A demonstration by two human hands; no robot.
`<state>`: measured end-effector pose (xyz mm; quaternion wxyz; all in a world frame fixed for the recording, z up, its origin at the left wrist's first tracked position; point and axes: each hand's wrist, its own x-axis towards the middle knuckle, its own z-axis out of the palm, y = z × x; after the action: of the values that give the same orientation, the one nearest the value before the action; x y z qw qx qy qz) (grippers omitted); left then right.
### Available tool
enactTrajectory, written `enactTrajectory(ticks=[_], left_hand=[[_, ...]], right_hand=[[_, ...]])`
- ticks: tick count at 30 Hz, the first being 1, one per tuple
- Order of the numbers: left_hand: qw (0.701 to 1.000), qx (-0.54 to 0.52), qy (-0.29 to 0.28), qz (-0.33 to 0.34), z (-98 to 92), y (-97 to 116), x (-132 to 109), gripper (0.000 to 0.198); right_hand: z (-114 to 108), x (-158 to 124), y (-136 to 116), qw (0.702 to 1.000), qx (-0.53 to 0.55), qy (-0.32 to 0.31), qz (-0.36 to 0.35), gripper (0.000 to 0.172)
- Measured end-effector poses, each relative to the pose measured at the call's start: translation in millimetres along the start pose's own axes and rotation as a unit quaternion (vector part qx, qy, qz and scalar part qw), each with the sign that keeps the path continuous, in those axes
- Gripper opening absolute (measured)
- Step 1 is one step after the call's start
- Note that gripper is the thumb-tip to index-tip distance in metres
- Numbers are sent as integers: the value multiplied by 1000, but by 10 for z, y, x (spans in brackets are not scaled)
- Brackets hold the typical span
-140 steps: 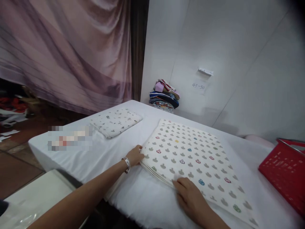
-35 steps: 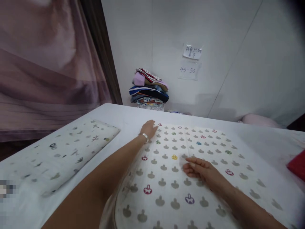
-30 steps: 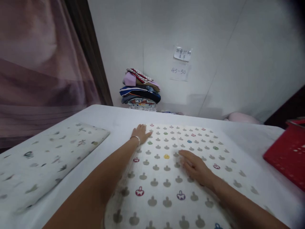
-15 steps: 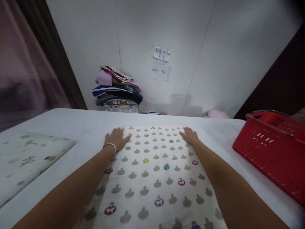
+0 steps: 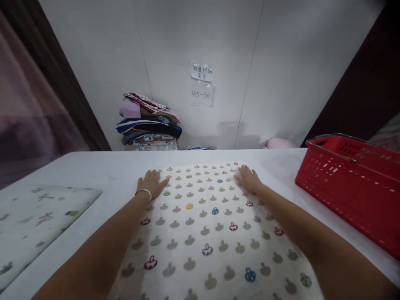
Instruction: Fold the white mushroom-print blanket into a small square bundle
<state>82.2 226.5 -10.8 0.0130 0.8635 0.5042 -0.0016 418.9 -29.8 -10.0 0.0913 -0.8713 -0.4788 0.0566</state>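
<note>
A white cloth (image 5: 200, 225) printed with grey and coloured mushroom shapes lies spread on the white table, running from the near edge of the view toward the far side. My left hand (image 5: 152, 184), a silver bangle at its wrist, rests flat with spread fingers on the cloth's far left edge. At the far right edge, my right hand (image 5: 248, 179) also lies flat, palm down on the cloth. Both forearms reach along the cloth's sides. The nearest part of the cloth runs out of view.
On the left of the table (image 5: 103, 162) lies a folded white cloth (image 5: 40, 225) with a dark print. A red perforated basket (image 5: 346, 187) stands on the right. Behind the table are a stack of folded fabrics (image 5: 150, 121) and a wall with paper signs (image 5: 201, 83).
The view has shifted a little, so the wall signs and basket sit farther left. Near me, the right side of the cloth now spreads wider. Both hands stay flat near the cloth's far corners.
</note>
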Motion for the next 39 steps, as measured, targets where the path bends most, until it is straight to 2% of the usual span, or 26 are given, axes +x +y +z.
enactTrajectory(ticks=[2, 4, 6, 8, 11, 15, 18, 20, 23, 26, 28, 30, 34, 36, 39], left_hand=[[1000, 16, 23, 12, -75, 76, -137, 72], [997, 20, 50, 50, -105, 146, -378, 72], [994, 14, 51, 91, -65, 175, -690, 72], [994, 8, 29, 108, 29, 155, -992, 73], [994, 5, 0, 110, 153, 98, -1259, 76], [994, -5, -8, 113, 108, 113, -1252, 76], [994, -9, -22, 110, 23, 134, -1279, 74], [990, -5, -18, 138, 29, 104, -1431, 65], [978, -4, 19, 208, 138, 15, -1802, 60], [979, -10, 27, 200, 213, -17, -2100, 70], [981, -13, 18, 191, 186, 7, -2160, 71], [981, -20, 16, 194, 120, 30, -2136, 68], [967, -61, 36, 244, 16, -3, -2174, 48], [961, -75, 45, 263, 13, -63, -2353, 47], [952, -75, 65, 291, 81, -204, -2753, 52]], right_hand=[[32, -436, 12, 997, 21, 12, -68, 65], [84, -875, 88, 992, 38, 24, -114, 68], [131, -1216, 200, 994, 32, 23, -104, 71], [156, -1410, 306, 997, 14, 9, -71, 74], [147, -1464, 375, 999, -6, -6, -46, 74], [63, -1416, 297, 998, -27, -26, -41, 74], [7, -1524, 263, 998, -42, -42, -31, 73], [13, -1692, 317, 998, -54, -18, -36, 72], [86, -1979, 477, 997, -51, 14, -48, 69], [139, -2131, 594, 999, -27, 2, -41, 66], [123, -2139, 605, 999, -11, 2, -38, 65], [69, -2127, 589, 999, 28, 4, -45, 63], [-96, -2273, 652, 974, 223, 42, -22, 59], [-171, -2475, 753, 957, 279, 80, 7, 57], [-206, -2864, 921, 935, 334, 113, 34, 50]])
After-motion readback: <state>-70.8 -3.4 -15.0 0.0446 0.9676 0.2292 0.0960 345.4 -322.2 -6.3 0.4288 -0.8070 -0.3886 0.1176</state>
